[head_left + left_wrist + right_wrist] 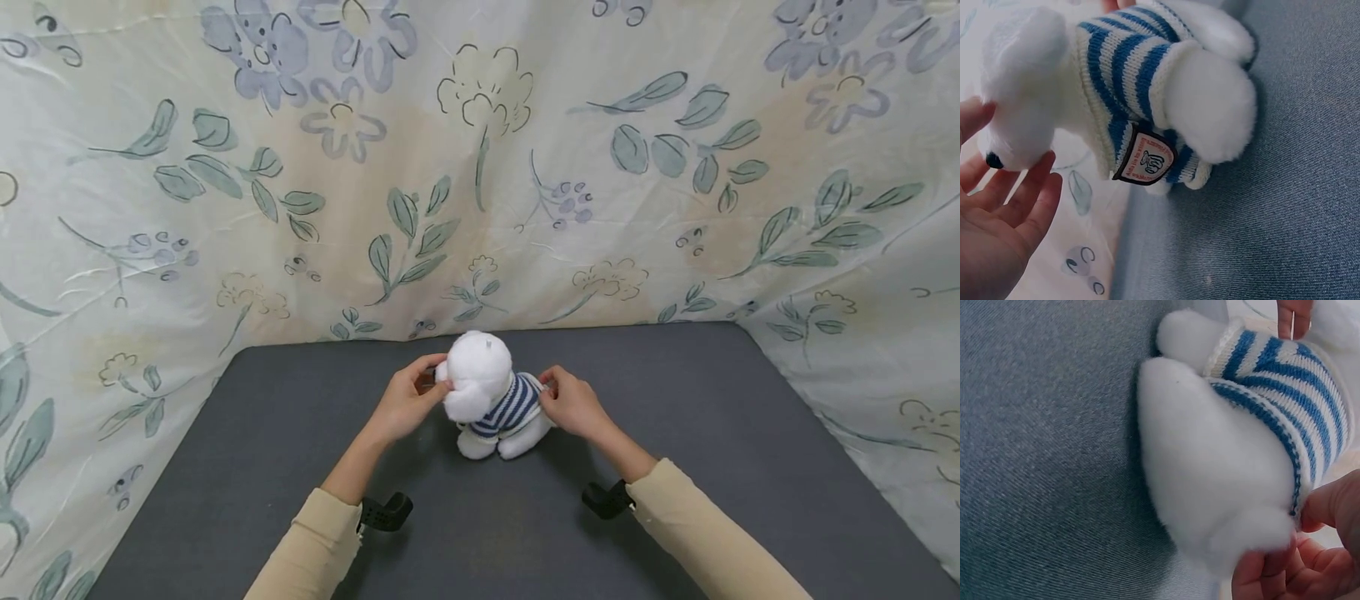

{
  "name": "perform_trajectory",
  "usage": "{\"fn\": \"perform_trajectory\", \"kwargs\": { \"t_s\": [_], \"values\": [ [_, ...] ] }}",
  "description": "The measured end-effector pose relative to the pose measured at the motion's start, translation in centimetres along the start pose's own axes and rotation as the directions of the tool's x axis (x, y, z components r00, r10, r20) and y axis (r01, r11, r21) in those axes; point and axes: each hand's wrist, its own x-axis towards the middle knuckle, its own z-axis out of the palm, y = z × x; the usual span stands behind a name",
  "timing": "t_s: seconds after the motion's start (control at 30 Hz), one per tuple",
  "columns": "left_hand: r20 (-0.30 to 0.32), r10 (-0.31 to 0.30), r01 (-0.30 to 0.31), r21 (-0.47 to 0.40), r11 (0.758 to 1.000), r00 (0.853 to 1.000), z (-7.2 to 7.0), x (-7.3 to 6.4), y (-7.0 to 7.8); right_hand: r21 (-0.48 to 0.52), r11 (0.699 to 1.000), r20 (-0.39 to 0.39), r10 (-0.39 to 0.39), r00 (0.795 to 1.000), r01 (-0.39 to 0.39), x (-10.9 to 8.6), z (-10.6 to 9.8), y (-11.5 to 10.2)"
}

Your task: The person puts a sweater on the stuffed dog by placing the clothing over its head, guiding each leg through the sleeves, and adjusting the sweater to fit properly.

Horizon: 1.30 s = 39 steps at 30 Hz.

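A white plush dog (pixel 477 371) sits on the dark table, wearing a blue-and-white striped knit sweater (pixel 516 405). My left hand (pixel 405 402) holds its muzzle, with the thumb on one side and the fingers on the other, near the black nose (pixel 994 160). At the dog's rear, my right hand (pixel 573 403) pinches the sweater's back hem between thumb and fingers, right by the fluffy tail (pixel 1254 532). A dark-edged patch (pixel 1147 157) shows on the sweater in the left wrist view. The dog's feet rest on the tabletop.
The dark grey table (pixel 495 533) ends at a pale floral curtain (pixel 480 233) close behind the dog. More of this cloth hangs along both sides. Black wrist bands (pixel 386 512) are worn at the cuffs of the beige sleeves (pixel 307 550).
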Motion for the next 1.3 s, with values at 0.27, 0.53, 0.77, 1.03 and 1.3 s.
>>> {"fn": "perform_trajectory", "kwargs": {
  "t_s": [0.27,0.53,0.77,1.03,1.3],
  "values": [
    [0.001,-0.009,0.009,-0.007,1.0,1.0,0.1,0.1,0.0,0.03,0.999,0.036,0.041,0.999,-0.042,0.1,-0.1,0.4],
    [0.0,-0.013,0.013,-0.011,1.0,1.0,-0.1,0.1,-0.2,0.06,0.994,0.148,0.079,0.986,-0.089,1.4,-1.0,0.0],
    [0.003,-0.014,0.014,-0.017,1.0,1.0,-0.1,0.0,-0.2,0.0,0.995,0.169,0.097,0.981,-0.098,3.0,-1.1,-0.5],
    [0.001,-0.016,0.016,-0.019,1.0,1.0,0.1,-0.1,-0.1,-0.033,0.997,0.122,0.072,0.99,-0.069,3.7,-0.8,-0.2],
    [0.003,-0.016,0.016,-0.022,1.0,1.0,0.3,0.1,-0.3,0.094,0.977,0.169,0.172,0.971,-0.189,3.6,-0.5,1.0]
  ]
}}
